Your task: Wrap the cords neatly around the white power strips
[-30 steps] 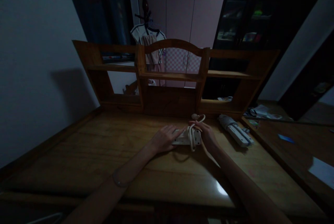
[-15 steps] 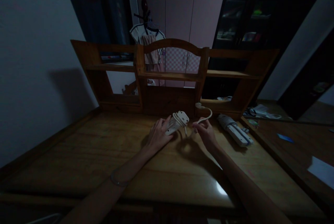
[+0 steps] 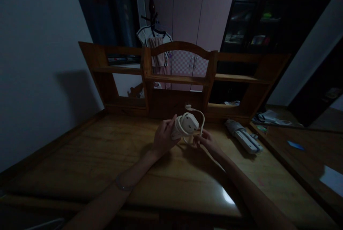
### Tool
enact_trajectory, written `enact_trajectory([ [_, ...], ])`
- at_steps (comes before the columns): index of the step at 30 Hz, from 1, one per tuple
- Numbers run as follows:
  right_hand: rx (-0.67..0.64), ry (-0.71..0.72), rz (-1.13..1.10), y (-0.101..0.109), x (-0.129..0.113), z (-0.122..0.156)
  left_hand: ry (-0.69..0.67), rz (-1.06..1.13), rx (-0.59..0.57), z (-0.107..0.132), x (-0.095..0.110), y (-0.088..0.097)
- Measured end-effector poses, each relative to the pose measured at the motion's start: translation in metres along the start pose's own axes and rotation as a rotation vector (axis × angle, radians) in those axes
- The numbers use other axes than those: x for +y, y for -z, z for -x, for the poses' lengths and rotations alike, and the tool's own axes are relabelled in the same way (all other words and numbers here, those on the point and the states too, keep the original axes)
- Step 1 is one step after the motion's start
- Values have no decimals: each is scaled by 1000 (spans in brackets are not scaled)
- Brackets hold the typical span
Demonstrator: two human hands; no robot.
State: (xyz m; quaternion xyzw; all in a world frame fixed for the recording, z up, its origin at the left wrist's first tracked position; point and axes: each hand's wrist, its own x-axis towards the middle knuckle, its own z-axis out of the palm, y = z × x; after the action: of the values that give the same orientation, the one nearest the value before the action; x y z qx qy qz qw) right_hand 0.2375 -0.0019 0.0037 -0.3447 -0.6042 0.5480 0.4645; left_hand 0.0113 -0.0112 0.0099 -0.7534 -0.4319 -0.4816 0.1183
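Note:
A white power strip (image 3: 190, 123) with its cord wound around it is gripped by my left hand (image 3: 164, 137), tilted above the wooden desk. My right hand (image 3: 207, 141) pinches the loose part of the white cord (image 3: 203, 119) just right of the strip. From those fingers the cord arcs up and over to its plug (image 3: 188, 107), which hangs free beyond the strip. The fingertips of my left hand are partly behind the strip.
A second white power strip (image 3: 246, 140) with its cord wrapped lies at the right of the desk (image 3: 107, 158). Along the back edge stands a wooden shelf unit (image 3: 177, 79). A blue card (image 3: 295, 145) and a white paper (image 3: 332, 180) lie on the surface further right.
My left hand has raised and turned the power strip so its end faces me more. My right hand has moved closer to it, and the plug has swung left.

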Motion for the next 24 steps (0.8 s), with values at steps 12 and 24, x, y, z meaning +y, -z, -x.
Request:
enact_trajectory([
  [12,-1,-41,-102,-6,-7,13,-476,8,-212,11,0,8],
  [24,89,52,-348,-3,-12,0,-730,-37,-442,13,14,0],
])
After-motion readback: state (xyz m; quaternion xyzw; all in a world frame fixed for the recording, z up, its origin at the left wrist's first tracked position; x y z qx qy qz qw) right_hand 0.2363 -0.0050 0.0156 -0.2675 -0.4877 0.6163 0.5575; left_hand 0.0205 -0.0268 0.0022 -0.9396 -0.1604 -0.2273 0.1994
